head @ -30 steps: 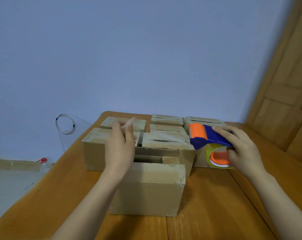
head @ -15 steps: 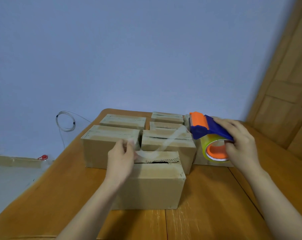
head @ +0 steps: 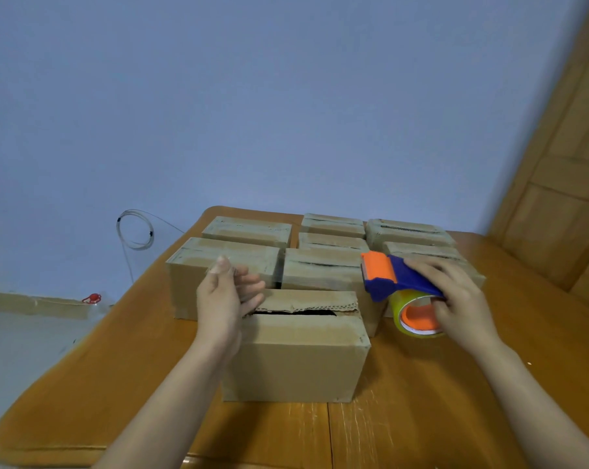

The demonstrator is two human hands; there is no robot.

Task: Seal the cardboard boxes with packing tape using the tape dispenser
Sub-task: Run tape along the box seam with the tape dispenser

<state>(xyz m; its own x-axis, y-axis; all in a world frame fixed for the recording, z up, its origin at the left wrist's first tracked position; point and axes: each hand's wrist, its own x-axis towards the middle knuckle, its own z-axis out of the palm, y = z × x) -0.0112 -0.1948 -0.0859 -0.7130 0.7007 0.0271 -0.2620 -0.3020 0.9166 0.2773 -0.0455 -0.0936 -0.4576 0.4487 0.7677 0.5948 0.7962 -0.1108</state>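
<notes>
The nearest cardboard box (head: 296,353) stands in front of me on the table, a dark gap (head: 293,311) showing between its top flaps. My left hand (head: 223,299) hovers at the box's upper left corner, thumb up and fingers spread toward the right. A faint clear shimmer sits by the thumb tip; whether it is tape I cannot tell. My right hand (head: 458,299) grips the blue and orange tape dispenser (head: 396,275) just right of the box, its yellowish tape roll (head: 418,318) hanging below. Several more boxes (head: 323,269) stand in rows behind.
The boxes fill the far half of the orange wooden table (head: 404,418). A wooden door (head: 557,204) rises at the right. A coiled wire (head: 135,230) hangs on the blue wall at the left, and a small red object (head: 91,298) lies on the floor.
My left hand has opened and lifted off the box's top left corner. The clear strip stretched from hand to dispenser no longer shows. The dispenser has dropped slightly toward the box's right side.
</notes>
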